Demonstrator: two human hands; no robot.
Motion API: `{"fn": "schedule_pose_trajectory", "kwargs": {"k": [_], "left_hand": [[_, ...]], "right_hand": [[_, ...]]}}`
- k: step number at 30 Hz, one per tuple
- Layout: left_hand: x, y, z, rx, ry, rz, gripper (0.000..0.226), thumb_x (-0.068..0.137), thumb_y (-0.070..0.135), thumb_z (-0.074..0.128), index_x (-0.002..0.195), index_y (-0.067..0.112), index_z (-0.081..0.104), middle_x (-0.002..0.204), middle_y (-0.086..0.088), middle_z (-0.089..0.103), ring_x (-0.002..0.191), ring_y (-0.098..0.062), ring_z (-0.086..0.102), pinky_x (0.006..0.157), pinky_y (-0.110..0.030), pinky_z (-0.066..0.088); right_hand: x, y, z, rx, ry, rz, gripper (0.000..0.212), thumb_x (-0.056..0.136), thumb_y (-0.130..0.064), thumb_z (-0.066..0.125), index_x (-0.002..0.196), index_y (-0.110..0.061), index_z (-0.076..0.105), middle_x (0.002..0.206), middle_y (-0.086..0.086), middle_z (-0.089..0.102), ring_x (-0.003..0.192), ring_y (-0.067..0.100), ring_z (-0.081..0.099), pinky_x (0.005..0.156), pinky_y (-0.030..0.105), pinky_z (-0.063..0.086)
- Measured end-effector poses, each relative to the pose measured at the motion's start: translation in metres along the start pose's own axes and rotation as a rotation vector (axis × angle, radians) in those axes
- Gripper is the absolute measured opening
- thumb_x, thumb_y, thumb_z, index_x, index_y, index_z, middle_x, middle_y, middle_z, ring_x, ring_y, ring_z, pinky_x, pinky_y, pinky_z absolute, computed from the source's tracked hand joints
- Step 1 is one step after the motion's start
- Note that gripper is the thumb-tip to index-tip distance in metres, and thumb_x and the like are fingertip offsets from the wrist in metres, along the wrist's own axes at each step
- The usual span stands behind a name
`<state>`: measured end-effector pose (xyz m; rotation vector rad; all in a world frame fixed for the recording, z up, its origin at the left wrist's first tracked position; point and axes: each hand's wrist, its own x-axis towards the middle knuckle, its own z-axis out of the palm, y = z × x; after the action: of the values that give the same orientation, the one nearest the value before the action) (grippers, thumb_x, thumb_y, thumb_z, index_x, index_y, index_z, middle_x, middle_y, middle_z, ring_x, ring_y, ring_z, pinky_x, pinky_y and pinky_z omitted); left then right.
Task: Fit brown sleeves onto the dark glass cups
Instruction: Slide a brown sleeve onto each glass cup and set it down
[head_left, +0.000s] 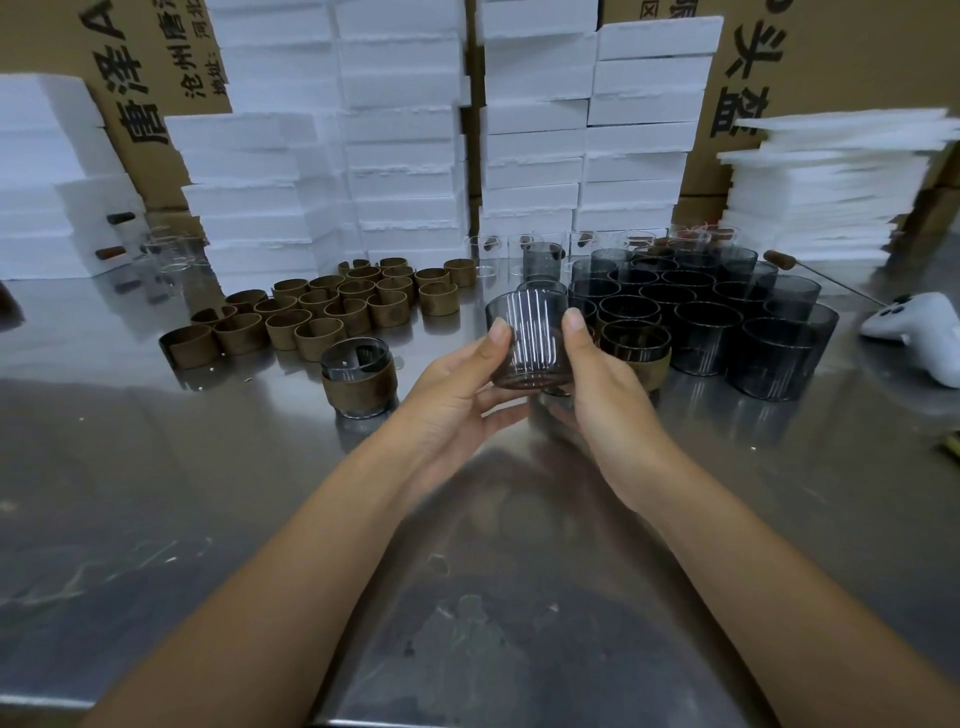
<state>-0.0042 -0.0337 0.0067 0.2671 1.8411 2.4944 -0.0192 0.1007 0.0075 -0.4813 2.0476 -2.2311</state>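
Cartons (156, 78) bear Chinese print; hands (457, 384) hold cup (527, 340).

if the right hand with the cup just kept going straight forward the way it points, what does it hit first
Probably the sleeved cup standing just beyond the right hand, at the front of the dark cups. The held cup is raised off the table, so it might pass over; depth is unclear from this one view.
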Motion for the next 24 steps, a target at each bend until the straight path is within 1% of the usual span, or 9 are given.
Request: {"fn": "schedule_pose_trajectory", "kwargs": {"k": [2, 5, 8, 10, 13, 16, 19, 22, 24], "left_hand": [[0.0017, -0.001, -0.0019, 0.05, 0.094, 0.027, 0.041, 0.068, 0.051, 0.064, 0.096, 0.024, 0.074, 0.093, 0.005, 0.074, 0.087, -0.006, 0.069, 0.077, -0.024, 0.052], [0.0045, -0.0029, -0.0043, 0.069, 0.214, 0.074, 0.044, 0.065, 0.043, 0.069, 0.102, 0.019, 0.066, 0.088, 0.004, 0.073, 0.079, -0.006, 0.068, 0.076, -0.025, 0.048], [0.0047, -0.0045, -0.0029, 0.082, 0.205, 0.07, 0.042, 0.066, 0.041, 0.068, 0.101, 0.019, 0.065, 0.088, 0.005, 0.073, 0.081, -0.006, 0.068, 0.078, -0.027, 0.049], [0.0039, -0.0052, -0.0008, 0.09, 0.187, 0.067, 0.054, 0.063, 0.043, 0.07, 0.109, 0.015, 0.064, 0.096, 0.001, 0.072, 0.089, -0.01, 0.067, 0.079, -0.028, 0.051], [0.0024, -0.0053, 0.0001, 0.106, 0.172, 0.077, 0.063, 0.063, 0.043, 0.071, 0.116, 0.01, 0.061, 0.1, -0.003, 0.072, 0.093, -0.012, 0.067, 0.075, -0.025, 0.052], [0.0023, -0.0046, -0.0002, 0.091, 0.153, 0.085, 0.053, 0.065, 0.042, 0.07, 0.107, 0.011, 0.064, 0.088, 0.001, 0.072, 0.085, -0.013, 0.066, 0.074, -0.023, 0.053], [0.0021, -0.0039, -0.0012, 0.077, 0.11, 0.079, 0.046, 0.07, 0.041, 0.067, 0.105, 0.011, 0.064, 0.087, 0.001, 0.072, 0.083, -0.013, 0.067, 0.074, -0.022, 0.054], [0.0011, -0.0027, -0.0029, 0.045, 0.064, 0.084, 0.034, 0.076, 0.039, 0.063, 0.101, 0.016, 0.069, 0.092, 0.0, 0.074, 0.086, -0.011, 0.069, 0.075, -0.021, 0.054], [0.0002, -0.0014, -0.0034, 0.003, 0.037, 0.089, 0.029, 0.079, 0.038, 0.062, 0.094, 0.019, 0.075, 0.095, -0.001, 0.074, 0.087, -0.011, 0.069, 0.075, -0.022, 0.054]], "right_hand": [[0.0008, 0.0025, 0.0011, -0.078, 0.057, -0.03, 0.041, 0.093, -0.054, 0.04, 0.081, -0.034, 0.073, 0.09, -0.014, 0.074, 0.091, -0.004, 0.066, 0.093, 0.028, 0.049], [0.0015, 0.0026, 0.0024, -0.114, 0.139, -0.058, 0.037, 0.095, -0.045, 0.046, 0.102, -0.017, 0.068, 0.096, -0.004, 0.073, 0.096, 0.007, 0.066, 0.098, 0.04, 0.049], [0.0012, 0.0008, 0.0031, -0.062, 0.184, -0.028, 0.043, 0.09, -0.043, 0.057, 0.118, -0.011, 0.061, 0.106, 0.0, 0.07, 0.101, 0.01, 0.066, 0.099, 0.04, 0.049], [0.0005, 0.0011, 0.0028, -0.071, 0.181, -0.018, 0.053, 0.085, -0.045, 0.062, 0.127, -0.013, 0.055, 0.114, 0.002, 0.068, 0.105, 0.011, 0.065, 0.101, 0.04, 0.048], [-0.0008, 0.0007, 0.0026, -0.09, 0.149, -0.041, 0.046, 0.084, -0.043, 0.065, 0.12, -0.016, 0.061, 0.103, -0.004, 0.071, 0.093, 0.003, 0.067, 0.096, 0.036, 0.051], [-0.0034, -0.0018, 0.0028, -0.079, 0.136, -0.081, 0.026, 0.08, -0.047, 0.066, 0.093, -0.025, 0.069, 0.077, -0.01, 0.067, 0.076, 0.003, 0.062, 0.09, 0.041, 0.052], [-0.0051, -0.0054, 0.0014, -0.009, 0.134, -0.061, 0.052, 0.06, -0.061, 0.068, 0.095, -0.024, 0.072, 0.086, 0.006, 0.061, 0.083, 0.021, 0.061, 0.098, 0.052, 0.047], [-0.0045, -0.0066, -0.0018, 0.053, 0.116, -0.009, 0.074, 0.052, -0.064, 0.068, 0.113, -0.021, 0.07, 0.103, 0.004, 0.071, 0.096, 0.019, 0.066, 0.099, 0.046, 0.049], [-0.0027, -0.0066, -0.0049, 0.082, 0.098, 0.001, 0.075, 0.052, -0.065, 0.067, 0.115, -0.023, 0.07, 0.104, -0.001, 0.073, 0.096, 0.013, 0.066, 0.094, 0.037, 0.049]]}}
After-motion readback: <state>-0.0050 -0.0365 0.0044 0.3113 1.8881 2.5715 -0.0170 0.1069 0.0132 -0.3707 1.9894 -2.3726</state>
